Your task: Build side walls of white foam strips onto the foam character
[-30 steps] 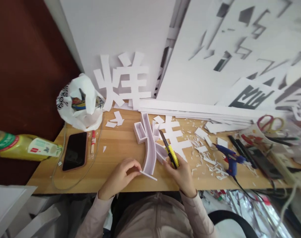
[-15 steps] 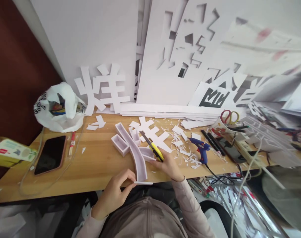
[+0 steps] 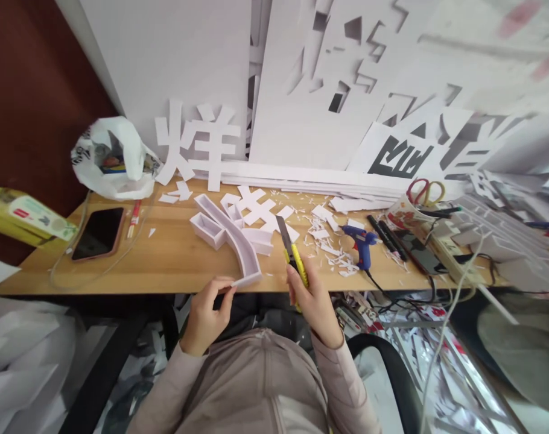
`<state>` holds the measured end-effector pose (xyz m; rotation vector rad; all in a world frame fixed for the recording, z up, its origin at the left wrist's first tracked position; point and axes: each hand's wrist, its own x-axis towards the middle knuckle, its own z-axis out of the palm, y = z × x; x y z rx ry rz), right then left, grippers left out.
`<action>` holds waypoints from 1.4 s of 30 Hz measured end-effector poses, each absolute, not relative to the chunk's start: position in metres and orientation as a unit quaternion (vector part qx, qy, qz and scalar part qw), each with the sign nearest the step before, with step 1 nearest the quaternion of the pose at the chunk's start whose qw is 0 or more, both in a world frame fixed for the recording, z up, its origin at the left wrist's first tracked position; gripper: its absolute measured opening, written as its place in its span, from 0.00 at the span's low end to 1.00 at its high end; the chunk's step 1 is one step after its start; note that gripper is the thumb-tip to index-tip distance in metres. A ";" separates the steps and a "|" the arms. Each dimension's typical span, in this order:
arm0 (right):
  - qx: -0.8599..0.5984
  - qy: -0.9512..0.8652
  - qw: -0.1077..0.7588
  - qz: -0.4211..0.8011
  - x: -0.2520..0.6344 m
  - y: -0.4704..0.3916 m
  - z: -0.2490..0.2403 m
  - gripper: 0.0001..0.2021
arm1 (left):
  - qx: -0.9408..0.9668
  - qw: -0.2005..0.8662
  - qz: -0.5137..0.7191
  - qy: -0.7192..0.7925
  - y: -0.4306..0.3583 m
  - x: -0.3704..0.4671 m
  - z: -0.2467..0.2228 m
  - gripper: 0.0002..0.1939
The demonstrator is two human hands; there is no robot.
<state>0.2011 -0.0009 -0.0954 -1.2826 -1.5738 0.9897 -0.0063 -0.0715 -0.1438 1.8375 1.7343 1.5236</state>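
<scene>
A white foam-board character with raised walls [image 3: 242,241] lies near the table's front edge. My left hand [image 3: 211,313] pinches a thin white strip [image 3: 245,281] against the lower end of that character. To the right of it, my right hand [image 3: 311,295] is wrapped around a yellow box cutter [image 3: 297,258]. The cutter's blade is out and points up and away from me, apart from the character. Beyond the blade lies a flat white cut-out shape [image 3: 262,208] among scraps.
A blue glue gun [image 3: 361,241] lies to the right amid white scraps. Left are a phone [image 3: 99,232], a red marker [image 3: 134,218] and a plastic bag [image 3: 116,160]. Scissors [image 3: 426,191] stand in a cup. White foam boards [image 3: 301,138] lean at the back.
My right hand has lifted the box cutter away from the character and tilted it upward. My left hand has turned the strip's end, and the character has rotated slightly. The view has shifted.
</scene>
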 end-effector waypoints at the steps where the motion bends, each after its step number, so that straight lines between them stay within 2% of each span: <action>1: -0.510 -0.620 0.414 0.429 0.202 -0.011 -0.095 0.23 | 0.615 0.089 0.514 0.591 -0.073 -0.006 -0.144 0.04; 4: -0.494 -0.607 0.388 0.487 0.201 -0.035 -0.097 0.27 | 0.594 0.085 0.520 0.608 -0.077 -0.004 -0.144 0.04; 9: -0.488 -0.615 0.416 0.459 0.196 -0.046 -0.109 0.28 | 0.595 0.106 0.526 0.599 -0.078 -0.001 -0.144 0.05; 13: -0.500 -0.611 0.471 0.393 0.183 -0.040 -0.119 0.24 | 0.610 0.082 0.527 0.587 -0.075 -0.001 -0.143 0.06; 17: -0.497 -0.602 0.488 0.390 0.170 -0.039 -0.123 0.17 | 0.623 0.085 0.525 0.573 -0.074 -0.002 -0.144 0.06; 25: -0.501 -0.570 0.502 0.414 0.150 -0.026 -0.122 0.20 | 0.614 0.089 0.538 0.570 -0.074 0.000 -0.148 0.05; 27: -0.502 -0.575 0.502 0.405 0.146 -0.020 -0.122 0.21 | 0.617 0.105 0.535 0.568 -0.075 -0.001 -0.142 0.06; 30: -0.507 -0.580 0.498 0.398 0.144 -0.014 -0.124 0.22 | 0.651 0.205 0.481 0.550 -0.068 -0.019 -0.123 0.09; 32: -0.514 -0.578 0.493 0.397 0.144 -0.013 -0.128 0.21 | 0.649 0.265 0.429 0.570 -0.049 -0.046 -0.107 0.13; 34: -0.524 -0.578 0.491 0.388 0.145 -0.012 -0.134 0.21 | 0.552 0.202 0.431 0.684 -0.014 -0.084 -0.090 0.19; 38: -0.550 -0.583 0.481 0.355 0.146 -0.012 -0.147 0.19 | 0.415 0.079 0.438 0.793 0.083 -0.161 -0.068 0.18; 42: -0.595 -0.567 0.467 0.326 0.144 -0.016 -0.158 0.20 | 0.379 0.065 0.376 0.843 0.161 -0.199 -0.067 0.25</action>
